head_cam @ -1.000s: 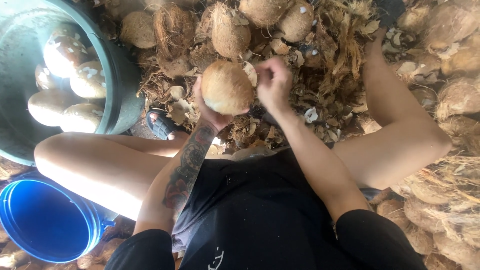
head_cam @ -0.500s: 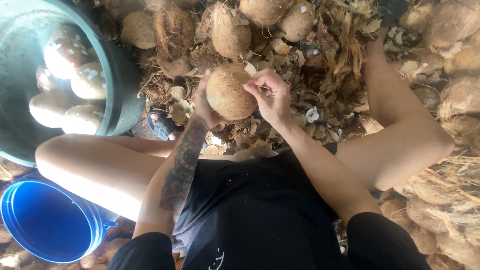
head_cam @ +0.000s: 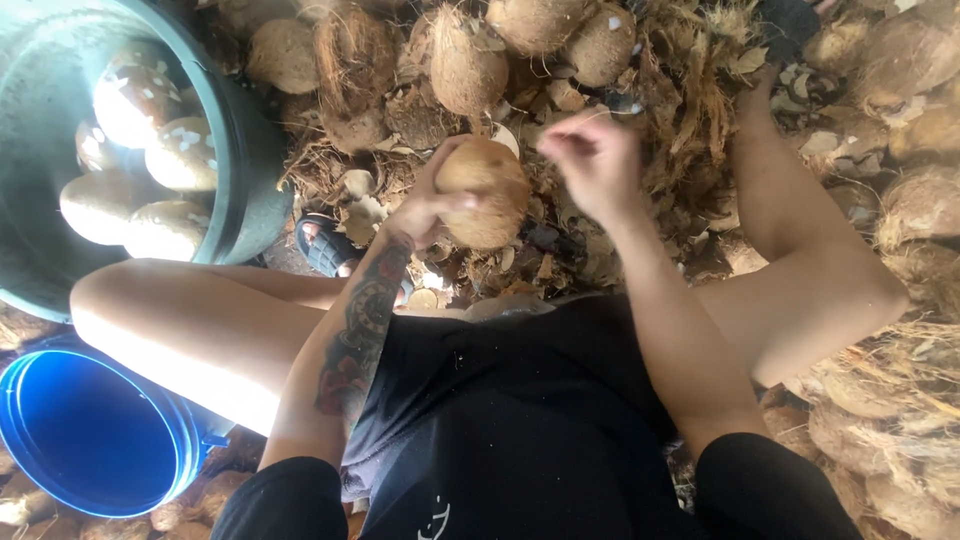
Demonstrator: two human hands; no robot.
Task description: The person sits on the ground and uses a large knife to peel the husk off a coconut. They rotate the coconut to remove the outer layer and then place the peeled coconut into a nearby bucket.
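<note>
Left hand (head_cam: 425, 210) wrapped around a brown, partly husked coconut (head_cam: 485, 190), fingers curled across its near side, holding it up in front of the body, above the litter of husk on the ground. Tattooed forearm below that hand. Right hand (head_cam: 590, 160) just beside the coconut on its right, not touching it, blurred; fingers loosely bunched, thumb and fingertips close together, possibly pinching a thin fibre, though too blurred to tell. Bare knees spread to either side, black shorts (head_cam: 520, 440) filling the lower middle of the view. Sandalled foot (head_cam: 330, 245) just below and to the left of the held coconut. Beyond the hands, a heap of unpeeled coconuts (head_cam: 455, 60) with shaggy brown husk, mixed with torn husk strips and shell chips (head_cam: 700, 110) spread over the ground. More husked coconuts piled along the right edge (head_cam: 900, 210). At upper left, a large dark green tub (head_cam: 245, 170), holding several pale, peeled coconuts (head_cam: 150, 190) flecked with bits of shell. At lower left, beside the left knee, a bright blue bucket (head_cam: 95, 430), seen from above.
</note>
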